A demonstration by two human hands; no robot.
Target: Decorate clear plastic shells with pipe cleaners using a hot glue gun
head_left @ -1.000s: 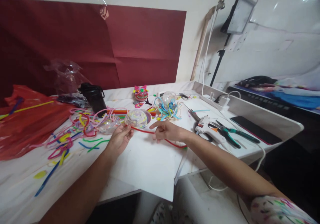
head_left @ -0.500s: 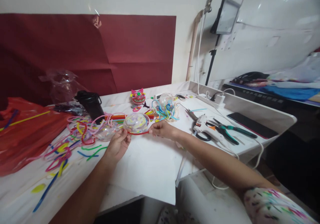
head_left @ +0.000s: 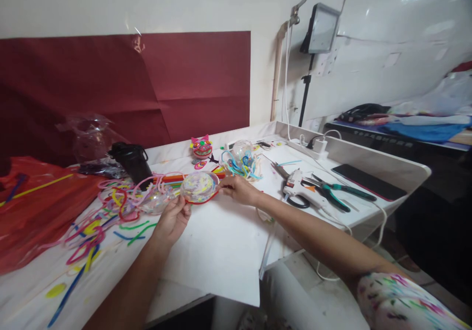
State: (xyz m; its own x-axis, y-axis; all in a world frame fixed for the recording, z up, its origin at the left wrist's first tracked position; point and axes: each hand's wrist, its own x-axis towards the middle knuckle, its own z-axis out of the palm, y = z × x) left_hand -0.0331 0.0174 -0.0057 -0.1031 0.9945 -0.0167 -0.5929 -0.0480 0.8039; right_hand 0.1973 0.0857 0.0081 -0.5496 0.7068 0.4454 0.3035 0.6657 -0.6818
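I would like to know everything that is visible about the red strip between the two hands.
The red strip is thin, evenly red and looks flexible; its exact material cannot be told. The left hand pinches it on one side, the right hand on the other. Between them it bends in a shallow curve along the near side of the clear dome; whether it touches the dome is unclear. Its ends are not clearly visible.

Here's the slim red strip [head_left: 203, 203], bowed in a shallow curve along the near edge of the dome [head_left: 199, 185]! The dome, rounded side up, shows yellow-and-lilac swirls.
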